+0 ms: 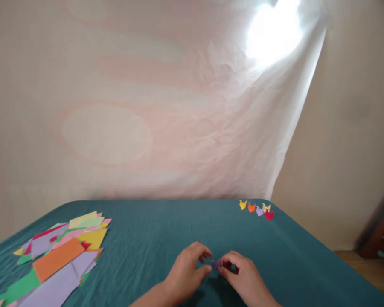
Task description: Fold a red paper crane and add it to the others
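Note:
A small purple folded paper piece [215, 265] is held just above the green cloth near the front middle of the table. My right hand [240, 270] pinches its right side between thumb and fingertips. To the left, my left hand [190, 268] has its thumb and curved fingers apart, with the thumb tip close to the paper's left end. Whether that thumb touches the paper I cannot tell. The fold's exact shape is too small and blurred to make out.
A loose pile of coloured paper sheets [56, 260] covers the table's left side. Several small folded paper birds, among them an orange one [251, 207] and a red one [269, 215], lie at the far right corner. Behind the green-covered table [166, 226] hangs a pale sheet [179, 128].

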Motion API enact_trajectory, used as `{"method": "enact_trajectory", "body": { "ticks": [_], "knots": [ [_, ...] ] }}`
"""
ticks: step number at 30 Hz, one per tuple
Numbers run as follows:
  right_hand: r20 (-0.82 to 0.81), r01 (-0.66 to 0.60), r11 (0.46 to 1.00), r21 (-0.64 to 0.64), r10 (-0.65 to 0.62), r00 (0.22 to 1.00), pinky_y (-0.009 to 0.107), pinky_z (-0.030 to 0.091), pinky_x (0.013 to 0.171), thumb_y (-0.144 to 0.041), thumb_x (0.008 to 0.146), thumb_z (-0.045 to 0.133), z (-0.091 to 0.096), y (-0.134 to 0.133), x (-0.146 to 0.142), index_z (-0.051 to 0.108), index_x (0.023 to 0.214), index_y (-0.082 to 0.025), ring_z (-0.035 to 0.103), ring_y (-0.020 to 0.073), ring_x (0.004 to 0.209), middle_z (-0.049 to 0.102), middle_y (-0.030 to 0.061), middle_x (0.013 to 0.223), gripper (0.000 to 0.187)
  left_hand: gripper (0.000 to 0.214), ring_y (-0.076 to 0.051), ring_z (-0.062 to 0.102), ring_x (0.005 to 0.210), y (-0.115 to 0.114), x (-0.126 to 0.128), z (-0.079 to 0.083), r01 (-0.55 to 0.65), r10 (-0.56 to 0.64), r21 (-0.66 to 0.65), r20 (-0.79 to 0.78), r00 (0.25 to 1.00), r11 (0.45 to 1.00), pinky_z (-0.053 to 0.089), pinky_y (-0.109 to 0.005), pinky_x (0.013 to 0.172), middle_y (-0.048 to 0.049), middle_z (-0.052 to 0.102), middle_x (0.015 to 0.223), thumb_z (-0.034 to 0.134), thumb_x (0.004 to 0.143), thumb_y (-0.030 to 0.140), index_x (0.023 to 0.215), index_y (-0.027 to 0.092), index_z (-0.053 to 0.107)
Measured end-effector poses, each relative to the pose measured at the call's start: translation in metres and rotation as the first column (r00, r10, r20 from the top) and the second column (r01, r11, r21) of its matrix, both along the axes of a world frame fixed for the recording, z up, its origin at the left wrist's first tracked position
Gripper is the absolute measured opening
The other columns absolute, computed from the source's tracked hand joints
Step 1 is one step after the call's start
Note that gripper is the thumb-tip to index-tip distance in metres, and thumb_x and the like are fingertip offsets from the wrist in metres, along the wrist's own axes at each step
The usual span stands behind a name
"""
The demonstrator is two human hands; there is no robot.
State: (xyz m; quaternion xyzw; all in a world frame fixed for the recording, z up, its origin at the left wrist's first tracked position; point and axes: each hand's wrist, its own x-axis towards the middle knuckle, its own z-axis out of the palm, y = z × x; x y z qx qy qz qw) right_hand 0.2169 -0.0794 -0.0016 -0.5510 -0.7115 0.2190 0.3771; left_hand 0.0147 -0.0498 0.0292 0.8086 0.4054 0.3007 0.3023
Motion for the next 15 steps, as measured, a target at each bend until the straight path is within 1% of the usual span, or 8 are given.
{"method": "enact_trajectory", "body": {
  "ticks": [3, 6, 7, 9, 11, 15],
  "knots": [
    [0.016, 0.001, 1.0, -0.027, -0.001, 1.0, 0.024, 0.045, 0.067, -0.024, 0.078, 0.058, -0.012, 0.004, 0.0, 0.069, 0.079, -0.02, 0.062, 0.0182, 0.073, 0.067, 0.0028, 0.076, 0.012, 0.018, -0.016, 0.059, 0.081, 0.003, 0.015, -0.005, -0.05, 0.05, -0.014, -0.023, 0.999, 0.999, 0.043, -0.024, 0.072, -0.001, 0.065, 0.084, 0.058, 0.072, 0.014, 0.085, 0.02, 0.068],
    [0.024, -0.043, 0.998, -0.039, 0.044, 0.999, 0.024, 0.046, 0.07, -0.027, 0.078, 0.06, -0.018, 0.008, 0.002, 0.069, 0.091, -0.02, 0.063, 0.0189, 0.077, 0.069, 0.0037, 0.083, 0.017, 0.017, -0.015, 0.06, 0.079, 0.007, 0.018, -0.014, -0.078, 0.079, -0.021, 0.019, 0.997, 0.997, 0.042, -0.023, 0.073, -0.0004, 0.066, 0.082, 0.056, 0.073, 0.012, 0.081, 0.02, 0.068],
    [0.02, -0.046, 0.998, -0.031, 0.046, 0.999, 0.024, 0.046, 0.071, -0.027, 0.078, 0.06, -0.018, 0.008, 0.002, 0.069, 0.094, -0.021, 0.063, 0.0188, 0.078, 0.069, 0.0035, 0.085, 0.018, 0.017, -0.015, 0.06, 0.08, 0.008, 0.018, -0.017, -0.087, 0.087, -0.019, 0.036, 0.996, 0.996, 0.042, -0.023, 0.073, -0.0003, 0.066, 0.082, 0.056, 0.074, 0.012, 0.081, 0.02, 0.068],
    [-0.003, -0.043, 0.999, -0.004, 0.043, 0.999, 0.023, 0.046, 0.072, -0.028, 0.081, 0.059, -0.017, 0.006, 0.003, 0.068, 0.093, -0.022, 0.062, 0.0181, 0.079, 0.068, 0.0027, 0.084, 0.016, 0.016, -0.015, 0.06, 0.079, 0.007, 0.016, -0.021, -0.084, 0.084, -0.013, 0.058, 0.995, 0.996, 0.042, -0.023, 0.073, 0.0001, 0.066, 0.082, 0.056, 0.075, 0.012, 0.082, 0.021, 0.068],
    [-0.018, -0.045, 0.999, 0.0, 0.045, 0.999, 0.022, 0.045, 0.068, -0.03, 0.084, 0.057, -0.014, 0.003, 0.003, 0.068, 0.091, -0.022, 0.062, 0.0171, 0.076, 0.068, 0.0018, 0.083, 0.015, 0.017, -0.014, 0.06, 0.079, 0.004, 0.015, -0.023, -0.067, 0.067, -0.005, 0.068, 0.995, 0.998, 0.042, -0.022, 0.072, 0.0005, 0.065, 0.083, 0.056, 0.076, 0.011, 0.084, 0.021, 0.067],
    [-0.062, -0.047, 0.999, -0.003, 0.047, 0.997, 0.022, 0.044, 0.064, -0.034, 0.089, 0.052, -0.013, 0.0, 0.004, 0.066, 0.098, -0.023, 0.061, 0.0157, 0.075, 0.068, 0.0018, 0.091, 0.019, 0.02, -0.014, 0.059, 0.078, 0.0, 0.016, -0.025, -0.048, 0.047, 0.015, 0.071, 0.996, 0.999, 0.042, -0.022, 0.073, 0.0004, 0.065, 0.084, 0.054, 0.077, 0.009, 0.087, 0.022, 0.066]
  ]
}}
